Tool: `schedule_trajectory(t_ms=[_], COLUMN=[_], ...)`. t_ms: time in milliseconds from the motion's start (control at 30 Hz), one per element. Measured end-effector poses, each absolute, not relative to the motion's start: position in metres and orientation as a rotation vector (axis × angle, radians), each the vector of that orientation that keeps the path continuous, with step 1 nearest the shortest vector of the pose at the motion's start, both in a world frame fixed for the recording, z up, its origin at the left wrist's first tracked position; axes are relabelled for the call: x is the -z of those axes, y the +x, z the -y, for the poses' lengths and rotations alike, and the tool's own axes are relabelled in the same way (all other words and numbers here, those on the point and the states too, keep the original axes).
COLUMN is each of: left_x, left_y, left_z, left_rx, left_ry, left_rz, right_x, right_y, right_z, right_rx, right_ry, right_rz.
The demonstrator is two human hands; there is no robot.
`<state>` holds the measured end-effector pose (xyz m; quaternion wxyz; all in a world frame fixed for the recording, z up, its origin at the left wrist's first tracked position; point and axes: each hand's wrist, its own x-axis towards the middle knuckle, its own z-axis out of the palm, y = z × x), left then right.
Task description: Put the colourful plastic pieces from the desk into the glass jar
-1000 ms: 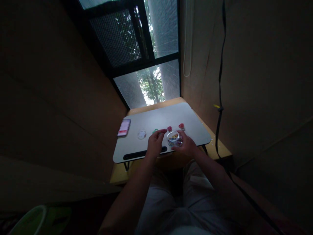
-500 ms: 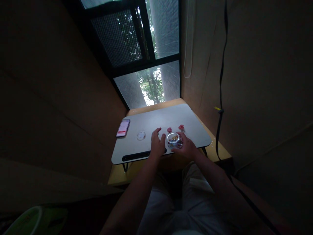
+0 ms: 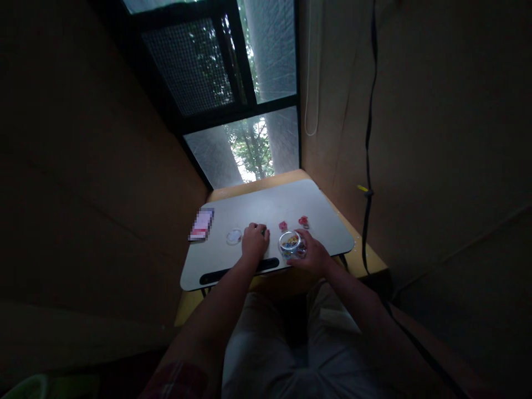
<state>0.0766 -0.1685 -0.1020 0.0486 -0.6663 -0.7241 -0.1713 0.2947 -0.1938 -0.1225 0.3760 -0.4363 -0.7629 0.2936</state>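
My right hand (image 3: 310, 252) is wrapped round the right side of a clear round jar (image 3: 291, 245) with small colourful pieces inside, near the front edge of the white table (image 3: 249, 208). My left hand (image 3: 255, 241) is low over the tabletop, its fingers curled around a small dark thing that I cannot make out. Left of it lies a clear round lid (image 3: 234, 236). Behind the jar are two small clips or flower-like pieces, one pink (image 3: 283, 226) and one red (image 3: 303, 221).
A phone (image 3: 201, 224) lies at the table's left edge. A dark slot (image 3: 214, 276) runs along the front edge. The small table stands on a yellow wooden surface (image 3: 372, 259) by a window. A black cord (image 3: 368, 138) hangs at the right.
My left hand has moved left and down onto the tabletop, away from the jar, and its fingers have closed. My right hand still holds the jar. The view has shifted slightly.
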Motion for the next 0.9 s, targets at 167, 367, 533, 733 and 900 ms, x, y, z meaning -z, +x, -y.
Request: schedule_trajectory(t_ms=[167,367,533,733,900], left_x=[0.102,0.101,0.101,0.101,0.101], left_y=[0.074,0.076,0.081,0.079,0.069], left_z=[0.17,0.168,0.166,0.167,0.175], left_rx=[0.467,0.286,0.185,0.192,0.327], left_ry=[-2.085,-2.151,-2.229,-2.236,-2.362], left_rz=[2.216,2.236,2.192,2.194,2.138], right_x=[0.122,0.12,0.119,0.12,0.119], right_y=[0.294,0.293,0.292,0.292,0.292], right_z=[0.195,0.197,0.197,0.197,0.198], right_rx=[-0.729,-0.712,-0.72,-0.716,-0.715], right_ry=[-1.133,-1.151,-1.16,-1.149,-1.148], right_rz=[1.965,1.954,1.948,1.931,1.933])
